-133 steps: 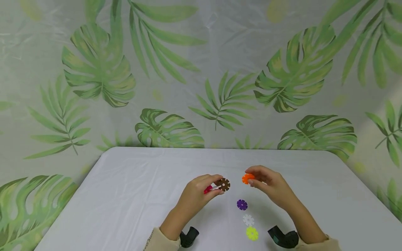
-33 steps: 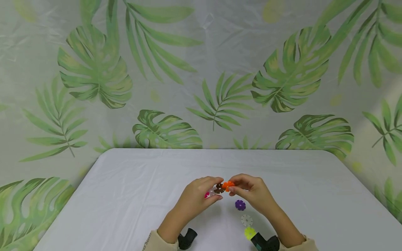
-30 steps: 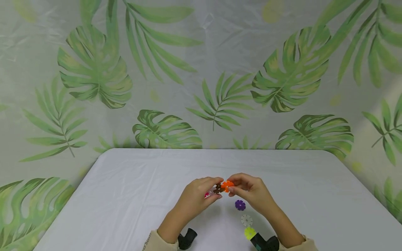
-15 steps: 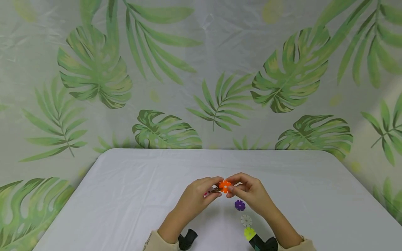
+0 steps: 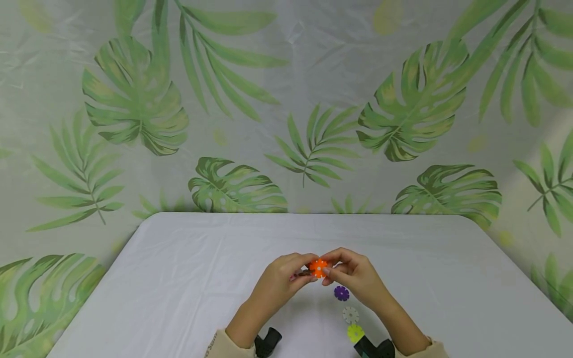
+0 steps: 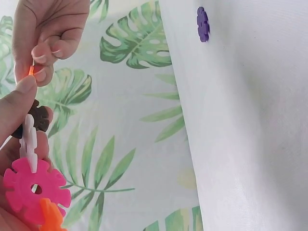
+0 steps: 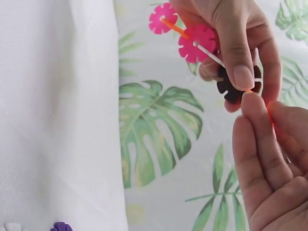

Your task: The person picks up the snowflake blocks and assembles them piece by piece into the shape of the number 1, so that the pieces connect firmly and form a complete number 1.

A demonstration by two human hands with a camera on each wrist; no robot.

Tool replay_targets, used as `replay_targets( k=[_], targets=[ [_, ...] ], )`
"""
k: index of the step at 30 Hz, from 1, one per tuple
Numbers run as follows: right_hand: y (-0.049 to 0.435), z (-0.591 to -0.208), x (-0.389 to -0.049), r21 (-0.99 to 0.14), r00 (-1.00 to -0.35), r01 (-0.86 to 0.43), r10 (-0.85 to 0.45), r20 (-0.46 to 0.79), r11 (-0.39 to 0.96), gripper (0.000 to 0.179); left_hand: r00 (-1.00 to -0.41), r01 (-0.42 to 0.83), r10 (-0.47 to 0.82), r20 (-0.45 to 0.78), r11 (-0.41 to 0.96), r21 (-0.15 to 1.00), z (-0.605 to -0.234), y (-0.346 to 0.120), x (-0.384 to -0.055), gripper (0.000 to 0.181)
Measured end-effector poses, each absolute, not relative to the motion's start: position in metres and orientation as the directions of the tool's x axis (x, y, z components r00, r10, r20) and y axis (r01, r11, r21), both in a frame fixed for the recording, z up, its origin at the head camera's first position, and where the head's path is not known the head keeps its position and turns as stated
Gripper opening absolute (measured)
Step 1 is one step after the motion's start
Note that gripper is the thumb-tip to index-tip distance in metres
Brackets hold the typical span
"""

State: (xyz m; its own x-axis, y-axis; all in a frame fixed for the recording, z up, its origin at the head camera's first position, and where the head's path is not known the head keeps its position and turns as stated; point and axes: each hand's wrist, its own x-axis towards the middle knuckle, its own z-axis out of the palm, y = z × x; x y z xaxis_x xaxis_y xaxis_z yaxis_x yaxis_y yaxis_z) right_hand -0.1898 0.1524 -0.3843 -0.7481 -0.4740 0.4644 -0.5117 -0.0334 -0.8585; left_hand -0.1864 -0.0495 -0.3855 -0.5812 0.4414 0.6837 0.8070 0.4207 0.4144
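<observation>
My left hand (image 5: pixel 284 276) grips a chain of interlocking plastic snowflake discs above the table. In the right wrist view the chain runs from a pink disc (image 7: pixel 162 18) through an edge-on orange one to a second pink disc (image 7: pixel 196 43), a white disc (image 7: pixel 209 54) and a dark brown disc (image 7: pixel 232 86). With thumb and fingers, my right hand (image 5: pixel 358 276) pinches another orange snowflake disc (image 5: pixel 319 268), which meets the brown disc's edge by the left fingertips. Fingers hide most of that joint. A purple snowflake disc (image 5: pixel 341 293) lies on the table below the right hand.
Nearer the table's front lie a white snowflake disc (image 5: pixel 351 314) and a yellow-green one (image 5: pixel 355 333), partly covered by the black right wrist camera (image 5: pixel 376 347). The white-covered table (image 5: pixel 179 283) ends at a leaf-patterned backdrop (image 5: pixel 295 99).
My right hand has carried the orange disc leftward to the brown disc in my left hand. The brown disc has turned edge-on and the orange one now faces the head camera.
</observation>
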Motion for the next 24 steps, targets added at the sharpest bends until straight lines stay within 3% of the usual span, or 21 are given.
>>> replay_targets(
  k=[10,24],
  targets=[
    [0.157,-0.374,-0.184,-0.785,-0.769,-0.590,-0.425,0.477,0.187,0.025,-0.576,0.809,0.435,0.692,0.421,0.410,-0.385,-0.051,-0.188,0.029],
    [0.185,-0.378,-0.166,-0.673,-0.740,-0.668,-0.378,0.556,0.318,0.047,-0.581,0.795,0.412,0.702,0.474,0.379,-0.384,-0.054,-0.188,0.033]
  ],
)
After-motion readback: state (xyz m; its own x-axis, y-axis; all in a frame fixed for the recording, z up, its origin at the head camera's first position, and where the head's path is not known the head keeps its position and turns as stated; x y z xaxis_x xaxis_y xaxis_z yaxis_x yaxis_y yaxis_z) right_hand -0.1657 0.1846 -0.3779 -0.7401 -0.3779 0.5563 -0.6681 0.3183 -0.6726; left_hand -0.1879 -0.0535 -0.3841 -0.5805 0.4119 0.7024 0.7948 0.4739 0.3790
